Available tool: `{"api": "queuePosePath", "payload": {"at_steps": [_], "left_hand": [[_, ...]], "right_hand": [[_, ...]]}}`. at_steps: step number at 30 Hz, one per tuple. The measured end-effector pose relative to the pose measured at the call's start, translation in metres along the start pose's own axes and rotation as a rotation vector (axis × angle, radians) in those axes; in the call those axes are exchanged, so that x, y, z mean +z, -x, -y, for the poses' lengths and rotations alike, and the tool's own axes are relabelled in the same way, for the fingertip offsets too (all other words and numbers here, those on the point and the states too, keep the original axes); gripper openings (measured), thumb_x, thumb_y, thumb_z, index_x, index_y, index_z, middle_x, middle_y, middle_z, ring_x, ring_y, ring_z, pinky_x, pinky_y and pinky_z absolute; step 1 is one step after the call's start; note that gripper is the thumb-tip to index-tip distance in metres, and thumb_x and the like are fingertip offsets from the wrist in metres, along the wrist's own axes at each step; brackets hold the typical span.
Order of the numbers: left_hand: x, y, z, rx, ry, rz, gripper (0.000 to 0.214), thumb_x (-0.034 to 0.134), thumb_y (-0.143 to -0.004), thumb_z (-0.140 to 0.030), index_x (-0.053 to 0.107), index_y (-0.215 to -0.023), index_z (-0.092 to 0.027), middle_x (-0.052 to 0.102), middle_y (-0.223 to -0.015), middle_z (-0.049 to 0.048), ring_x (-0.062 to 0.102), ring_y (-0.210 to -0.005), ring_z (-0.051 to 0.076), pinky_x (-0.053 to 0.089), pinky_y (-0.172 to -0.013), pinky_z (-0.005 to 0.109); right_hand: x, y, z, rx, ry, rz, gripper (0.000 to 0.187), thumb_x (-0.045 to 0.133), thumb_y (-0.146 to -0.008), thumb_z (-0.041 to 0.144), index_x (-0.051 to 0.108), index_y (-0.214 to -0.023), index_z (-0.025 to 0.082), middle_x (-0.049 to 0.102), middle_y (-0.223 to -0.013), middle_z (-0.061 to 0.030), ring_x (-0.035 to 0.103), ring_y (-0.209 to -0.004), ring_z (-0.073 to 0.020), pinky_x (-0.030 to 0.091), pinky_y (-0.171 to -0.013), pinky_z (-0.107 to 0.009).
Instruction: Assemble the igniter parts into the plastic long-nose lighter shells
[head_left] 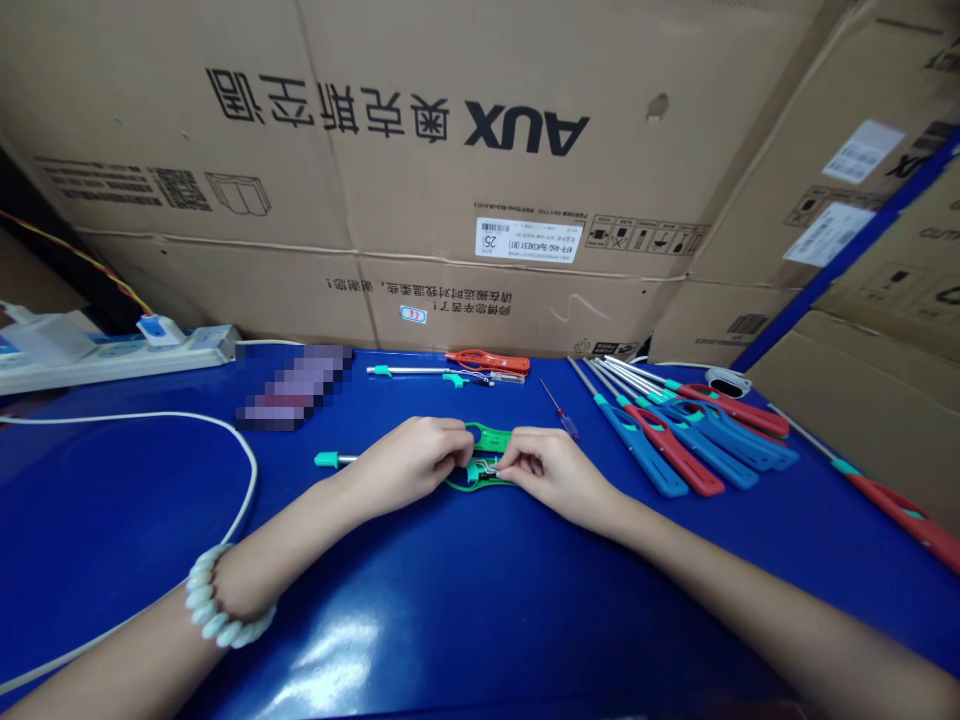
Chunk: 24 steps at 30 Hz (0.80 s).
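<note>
A green long-nosed lighter [489,440] lies opened on the blue table [450,600], its metal tube with a teal tip [327,459] pointing left. My left hand [409,462] is closed over the lighter's body from the left. My right hand [547,468] pinches small metal parts inside the open green shell. The two hands almost touch over the lighter's middle.
A red opened lighter with a loose tube [480,365] lies behind. A small screwdriver [561,410] sits to the right. Several blue and red lighters [690,430] are piled at right, one more [892,505] at far right. Power strip [112,355] and white cable [240,470] at left; cardboard boxes [450,150] behind.
</note>
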<state>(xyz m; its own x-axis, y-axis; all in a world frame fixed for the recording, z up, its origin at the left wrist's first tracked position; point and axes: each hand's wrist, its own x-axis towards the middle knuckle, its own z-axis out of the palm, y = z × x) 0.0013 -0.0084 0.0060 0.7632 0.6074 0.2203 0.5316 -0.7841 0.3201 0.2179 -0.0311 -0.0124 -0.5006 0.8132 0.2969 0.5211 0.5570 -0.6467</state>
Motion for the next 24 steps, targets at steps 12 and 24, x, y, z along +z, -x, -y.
{"api": "queuePosePath", "payload": {"at_steps": [12, 24], "left_hand": [[-0.0002, -0.0002, 0.0004, 0.016, 0.004, 0.000, 0.024, 0.042, -0.076, 0.001, 0.056, -0.074, -0.017, 0.058, -0.073, -0.0010, 0.052, -0.062, 0.011, 0.036, -0.058, 0.020], [0.0000, 0.0001, 0.0016, 0.017, -0.005, -0.002, 0.024, 0.042, -0.077, 0.002, 0.056, -0.075, -0.017, 0.056, -0.074, -0.0008, 0.051, -0.063, 0.011, 0.035, -0.058, 0.020]], "right_hand": [[0.0000, -0.0016, 0.0004, 0.007, -0.001, 0.036, 0.018, 0.065, -0.078, 0.001, 0.060, -0.070, 0.017, 0.051, -0.077, 0.0030, 0.046, -0.060, -0.0084, 0.037, -0.058, -0.021], [-0.0022, -0.0016, 0.0031, 0.020, 0.023, 0.047, 0.017, 0.065, -0.078, 0.001, 0.060, -0.072, 0.016, 0.050, -0.075, 0.0032, 0.047, -0.062, -0.0088, 0.037, -0.060, -0.022]]}}
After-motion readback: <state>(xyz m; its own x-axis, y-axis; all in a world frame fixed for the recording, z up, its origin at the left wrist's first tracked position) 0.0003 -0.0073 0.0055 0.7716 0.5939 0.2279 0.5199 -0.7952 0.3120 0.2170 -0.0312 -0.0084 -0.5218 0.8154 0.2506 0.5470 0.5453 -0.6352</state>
